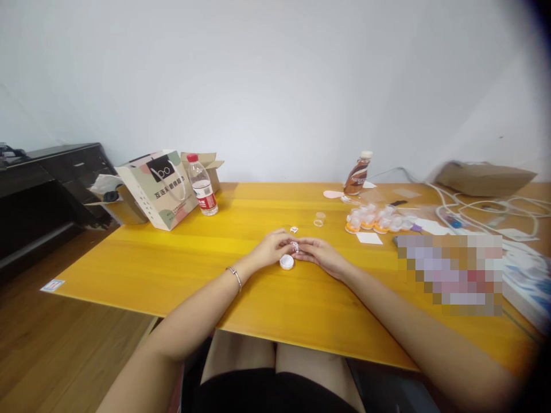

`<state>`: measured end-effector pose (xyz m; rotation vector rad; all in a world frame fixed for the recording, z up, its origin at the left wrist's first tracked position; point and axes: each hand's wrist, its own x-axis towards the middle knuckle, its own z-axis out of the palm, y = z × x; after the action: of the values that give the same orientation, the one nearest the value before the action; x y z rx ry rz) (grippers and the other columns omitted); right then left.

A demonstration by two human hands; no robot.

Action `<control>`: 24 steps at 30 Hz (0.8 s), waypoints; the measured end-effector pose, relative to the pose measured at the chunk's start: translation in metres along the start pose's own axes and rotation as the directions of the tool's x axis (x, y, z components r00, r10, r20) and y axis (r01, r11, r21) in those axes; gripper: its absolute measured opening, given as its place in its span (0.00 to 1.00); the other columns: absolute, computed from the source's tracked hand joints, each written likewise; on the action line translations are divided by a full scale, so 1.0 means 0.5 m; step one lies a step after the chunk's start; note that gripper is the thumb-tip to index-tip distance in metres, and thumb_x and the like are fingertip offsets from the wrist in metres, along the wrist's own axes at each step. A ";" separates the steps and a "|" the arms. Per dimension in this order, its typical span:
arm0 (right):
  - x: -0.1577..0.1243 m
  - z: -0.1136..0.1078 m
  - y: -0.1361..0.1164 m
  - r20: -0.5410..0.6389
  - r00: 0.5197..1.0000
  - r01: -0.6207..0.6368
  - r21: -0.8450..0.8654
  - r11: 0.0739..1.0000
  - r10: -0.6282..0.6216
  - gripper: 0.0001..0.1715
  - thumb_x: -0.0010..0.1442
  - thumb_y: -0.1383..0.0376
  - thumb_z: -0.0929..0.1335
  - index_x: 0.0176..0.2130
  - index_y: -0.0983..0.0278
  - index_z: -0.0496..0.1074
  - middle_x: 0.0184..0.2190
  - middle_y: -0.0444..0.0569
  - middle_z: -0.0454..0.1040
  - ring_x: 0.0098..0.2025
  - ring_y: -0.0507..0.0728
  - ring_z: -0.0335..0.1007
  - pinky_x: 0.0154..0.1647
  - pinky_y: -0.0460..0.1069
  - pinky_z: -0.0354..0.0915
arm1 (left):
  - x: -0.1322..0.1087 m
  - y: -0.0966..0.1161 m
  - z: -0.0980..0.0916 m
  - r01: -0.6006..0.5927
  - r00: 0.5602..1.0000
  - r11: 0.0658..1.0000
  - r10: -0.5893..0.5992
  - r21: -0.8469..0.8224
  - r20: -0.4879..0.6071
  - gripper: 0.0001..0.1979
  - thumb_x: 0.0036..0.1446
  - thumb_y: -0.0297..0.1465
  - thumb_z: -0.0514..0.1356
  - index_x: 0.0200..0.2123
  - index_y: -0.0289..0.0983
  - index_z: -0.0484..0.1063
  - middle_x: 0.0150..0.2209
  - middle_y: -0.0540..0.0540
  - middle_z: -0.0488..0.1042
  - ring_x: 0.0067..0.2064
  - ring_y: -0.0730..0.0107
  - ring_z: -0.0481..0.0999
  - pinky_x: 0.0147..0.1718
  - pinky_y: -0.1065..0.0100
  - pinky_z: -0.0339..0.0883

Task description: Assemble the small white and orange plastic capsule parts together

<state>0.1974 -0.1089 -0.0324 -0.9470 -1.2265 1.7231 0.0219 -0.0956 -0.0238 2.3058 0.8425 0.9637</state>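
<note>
My left hand (272, 248) and my right hand (323, 256) meet over the middle of the table. Between their fingertips is a small white patterned piece (295, 246), pinched from both sides; its exact kind is too small to make out. Just below the fingers a shallow round white dish (286, 263) with an orange lower edge rests on the wood. A similar small white piece with dark marks (293, 229) lies just beyond my hands. Farther right stands a small clear plastic cup (319, 219).
Several clear containers with orange bases (373, 219) cluster at right, beside a white card (369, 238). Behind them stands a brown drink bottle (357, 175). A water bottle (203, 189) and a paper bag (161, 192) are at left. White cables (456, 198) tangle on the right.
</note>
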 end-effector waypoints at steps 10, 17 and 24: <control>0.003 -0.002 0.003 0.002 1.000 0.012 -0.030 0.999 -0.012 0.09 0.46 0.68 0.70 0.33 0.66 0.73 0.32 0.47 0.76 0.33 0.49 0.72 0.41 0.43 0.68 | -0.001 0.001 0.002 0.026 0.999 0.999 -0.024 0.037 -0.037 0.10 0.53 0.30 0.56 0.39 0.36 0.71 0.34 0.47 0.64 0.34 0.75 0.67 0.35 0.73 0.63; 0.003 -0.003 0.007 -0.016 1.000 0.016 -0.048 0.999 -0.017 0.09 0.46 0.67 0.71 0.32 0.66 0.72 0.30 0.47 0.76 0.31 0.48 0.73 0.38 0.42 0.69 | -0.002 -0.001 0.003 0.042 0.999 0.998 -0.042 0.043 -0.017 0.12 0.52 0.34 0.57 0.40 0.36 0.71 0.33 0.47 0.65 0.33 0.76 0.67 0.35 0.73 0.64; 0.005 -0.004 -0.005 -0.111 0.990 0.077 -0.079 0.994 -0.085 0.06 0.47 0.69 0.69 0.31 0.66 0.72 0.30 0.47 0.76 0.29 0.48 0.72 0.36 0.42 0.69 | 0.009 -0.021 0.004 0.031 0.996 0.992 -0.021 0.119 -0.088 0.15 0.57 0.37 0.51 0.42 0.35 0.69 0.39 0.43 0.70 0.41 0.70 0.69 0.41 0.69 0.64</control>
<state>0.1985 -0.1054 -0.0308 -1.0119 -1.2446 1.5477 0.0220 -0.0859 -0.0297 2.3620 0.9887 1.0341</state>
